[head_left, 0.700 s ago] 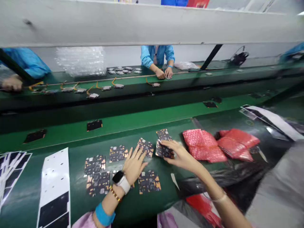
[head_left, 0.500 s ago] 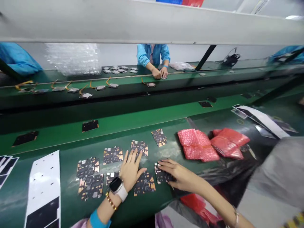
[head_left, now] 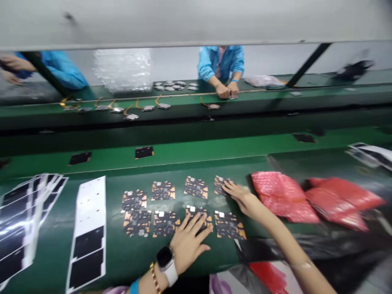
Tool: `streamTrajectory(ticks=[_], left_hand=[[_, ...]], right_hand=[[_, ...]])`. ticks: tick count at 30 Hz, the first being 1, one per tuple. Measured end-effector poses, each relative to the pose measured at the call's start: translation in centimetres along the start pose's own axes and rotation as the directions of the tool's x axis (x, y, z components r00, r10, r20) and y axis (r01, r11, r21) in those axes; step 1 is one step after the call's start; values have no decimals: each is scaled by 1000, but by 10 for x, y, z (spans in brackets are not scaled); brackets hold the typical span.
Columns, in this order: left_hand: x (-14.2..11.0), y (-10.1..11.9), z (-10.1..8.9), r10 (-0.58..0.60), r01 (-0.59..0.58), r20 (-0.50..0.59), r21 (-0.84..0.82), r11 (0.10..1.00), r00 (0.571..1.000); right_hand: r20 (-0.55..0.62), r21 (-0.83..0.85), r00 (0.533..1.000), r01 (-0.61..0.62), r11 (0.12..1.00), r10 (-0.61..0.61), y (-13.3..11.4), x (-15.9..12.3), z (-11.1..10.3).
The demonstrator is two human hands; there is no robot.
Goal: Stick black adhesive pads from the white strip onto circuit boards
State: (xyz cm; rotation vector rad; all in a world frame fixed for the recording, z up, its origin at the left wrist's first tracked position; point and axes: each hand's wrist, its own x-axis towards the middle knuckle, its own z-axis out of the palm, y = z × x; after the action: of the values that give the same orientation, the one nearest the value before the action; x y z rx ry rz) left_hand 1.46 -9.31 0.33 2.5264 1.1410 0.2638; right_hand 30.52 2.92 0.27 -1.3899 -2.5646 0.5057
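Note:
Several black circuit boards with copper-coloured patches lie in two rows on the green bench. My left hand [head_left: 190,241], wearing a watch, lies with fingers spread over a circuit board [head_left: 192,210] in the lower row, covering part of it. At the right end of the upper row, the stretched fingertips of my right hand [head_left: 243,198] touch another circuit board [head_left: 219,184]. Just below that hand is an uncovered circuit board [head_left: 229,225]. Others sit to the left, such as the board [head_left: 163,190] in the upper row and the board [head_left: 136,223] in the lower row.
Red bubble-wrap packs [head_left: 281,196] lie right of the boards. To the left are a white sheet with black stickers [head_left: 88,228] and a stack of similar sheets [head_left: 21,220]. Black pieces [head_left: 144,152] rest on the green strip behind. A co-worker [head_left: 222,69] handles a small part across the line.
My right hand has moved from the lower row to the board at the upper right. Lower-row boards now lie more evenly spaced. The camera view has shifted left.

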Motion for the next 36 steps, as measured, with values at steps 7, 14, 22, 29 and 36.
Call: streamTrajectory(ticks=[7, 14, 22, 29, 36], left_hand=[[-70, -32, -43, -379, 375, -205, -59, 925, 902], [-166, -82, -37, -492, 571, -390, 112, 813, 778], [-209, -44, -28, -389, 475, -288, 351, 807, 875], [-202, -71, -34, -386, 459, -310, 210, 863, 869], [-157, -83, -41, -671, 731, -396, 1, 683, 627]], right_hand=[[-156, 56, 983, 105, 993, -95, 0, -29, 22], [-223, 8, 942, 259, 966, -251, -164, 4, 48], [-162, 48, 940, 310, 950, -299, -242, 16, 84], [-246, 120, 923, 330, 936, -294, -239, 10, 77], [-315, 171, 910, 332, 928, -268, -231, 0, 95]])
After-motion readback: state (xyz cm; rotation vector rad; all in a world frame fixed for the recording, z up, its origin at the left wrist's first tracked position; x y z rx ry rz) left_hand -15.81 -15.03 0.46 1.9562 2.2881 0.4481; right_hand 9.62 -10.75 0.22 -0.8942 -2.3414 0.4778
